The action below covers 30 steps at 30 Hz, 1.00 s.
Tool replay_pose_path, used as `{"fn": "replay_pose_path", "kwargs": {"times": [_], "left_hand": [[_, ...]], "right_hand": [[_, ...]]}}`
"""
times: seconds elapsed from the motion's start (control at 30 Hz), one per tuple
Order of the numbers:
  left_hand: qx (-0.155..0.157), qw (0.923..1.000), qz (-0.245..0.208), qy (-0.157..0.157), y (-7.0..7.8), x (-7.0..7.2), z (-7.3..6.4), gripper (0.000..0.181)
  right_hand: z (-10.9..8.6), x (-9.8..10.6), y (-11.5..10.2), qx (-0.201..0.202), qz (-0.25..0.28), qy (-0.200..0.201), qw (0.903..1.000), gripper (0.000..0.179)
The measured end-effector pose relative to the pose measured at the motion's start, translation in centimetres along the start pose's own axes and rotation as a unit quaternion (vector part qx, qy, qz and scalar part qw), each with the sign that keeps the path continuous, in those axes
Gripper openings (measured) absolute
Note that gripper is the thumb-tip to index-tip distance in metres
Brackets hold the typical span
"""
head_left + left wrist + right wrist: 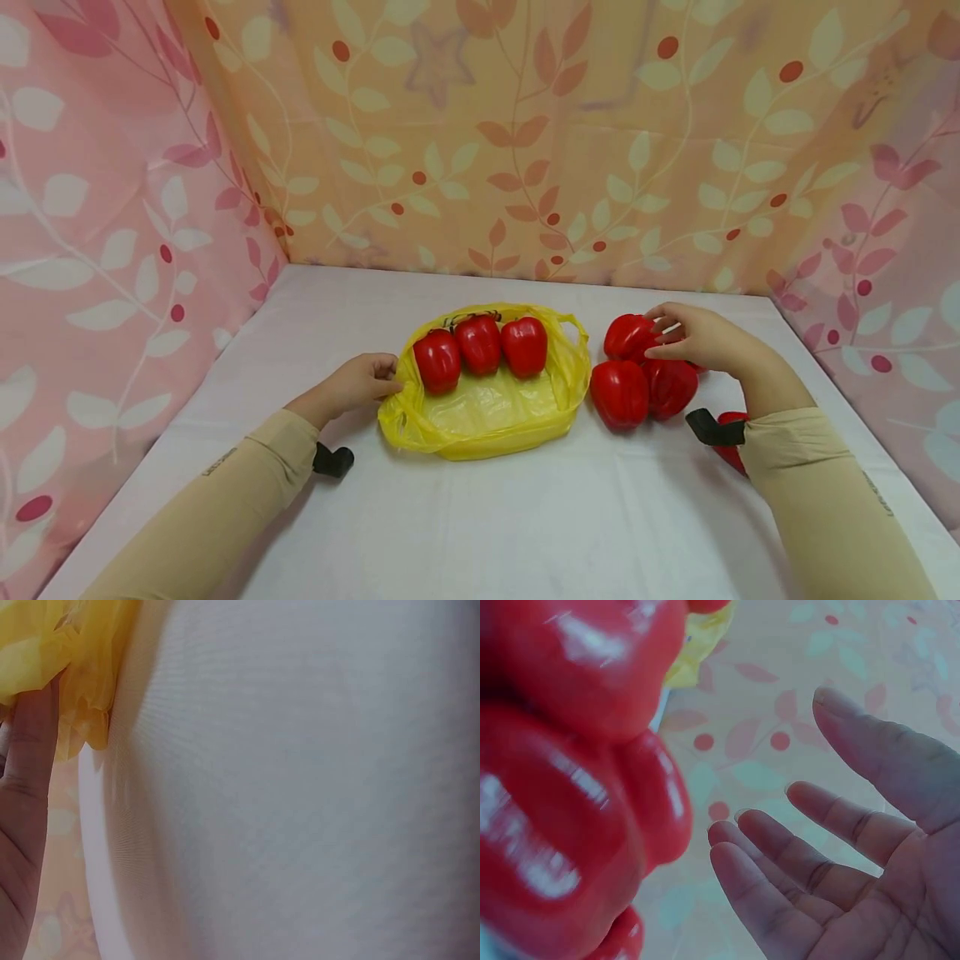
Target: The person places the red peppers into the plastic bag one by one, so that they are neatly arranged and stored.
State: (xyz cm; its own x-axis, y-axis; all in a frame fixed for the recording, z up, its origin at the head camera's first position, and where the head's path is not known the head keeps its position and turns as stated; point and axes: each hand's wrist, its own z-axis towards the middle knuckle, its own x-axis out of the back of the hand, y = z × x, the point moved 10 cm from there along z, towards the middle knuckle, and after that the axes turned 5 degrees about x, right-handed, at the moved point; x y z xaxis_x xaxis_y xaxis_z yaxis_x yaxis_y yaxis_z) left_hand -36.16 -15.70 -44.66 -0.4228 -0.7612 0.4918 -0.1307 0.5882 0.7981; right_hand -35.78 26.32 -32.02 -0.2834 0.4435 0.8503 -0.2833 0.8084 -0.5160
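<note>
A yellow plastic bag [487,446] lies spread with its mouth up, and three red bell peppers [480,343] sit in a row along its far side. At the bag's left rim, my left hand [360,385] pinches the plastic; the left wrist view shows a finger [34,742] against the yellow film. My right hand [693,335] hovers over a cluster of glossy red bell peppers [619,395] right of the bag. In the right wrist view its fingers [840,825] are spread and hold nothing, beside the lobed peppers [562,825].
Another red pepper [731,450] lies partly hidden under the right wrist and its black camera mount [712,427]. A white cloth covers the table [525,533]. Patterned curtains [525,150] enclose the back and both sides.
</note>
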Motion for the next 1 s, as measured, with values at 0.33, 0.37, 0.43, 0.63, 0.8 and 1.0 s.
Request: {"fn": "replay_pose_path", "kwargs": {"times": [0.33, 0.37, 0.43, 0.63, 0.8, 1.0], "left_hand": [[0.005, 1.0000, 0.001, 0.002, -0.1, -0.3, -0.2, 0.011], [0.005, 1.0000, 0.001, 0.002, -0.2, -0.3, -0.2, 0.011], [0.006, 1.0000, 0.001, 0.003, -0.2, -0.2, -0.1, 0.011], [0.005, 1.0000, 0.000, 0.002, -0.2, -0.2, -0.1, 0.010], [0.007, 1.0000, 0.000, 0.002, -0.2, -0.2, -0.1, 0.010], [0.005, 1.0000, -0.001, 0.002, -0.1, -0.2, -0.2, 0.011]], "right_hand": [[-2.2, -0.3, 2.5, -0.003, -0.011, 0.015, 0.9998, 0.063], [-2.4, -0.4, 2.7, -0.006, -0.011, 0.016, 0.9998, 0.064], [-2.8, -0.6, 3.0, -0.011, -0.006, 0.020, 0.9997, 0.064], [-3.9, -1.5, 3.8, -0.028, 0.000, 0.023, 0.9993, 0.068], [-4.5, -2.1, 4.3, -0.042, -0.006, 0.031, 0.9986, 0.072], [-4.7, -2.9, 5.1, -0.063, -0.001, 0.040, 0.9972, 0.079]]}}
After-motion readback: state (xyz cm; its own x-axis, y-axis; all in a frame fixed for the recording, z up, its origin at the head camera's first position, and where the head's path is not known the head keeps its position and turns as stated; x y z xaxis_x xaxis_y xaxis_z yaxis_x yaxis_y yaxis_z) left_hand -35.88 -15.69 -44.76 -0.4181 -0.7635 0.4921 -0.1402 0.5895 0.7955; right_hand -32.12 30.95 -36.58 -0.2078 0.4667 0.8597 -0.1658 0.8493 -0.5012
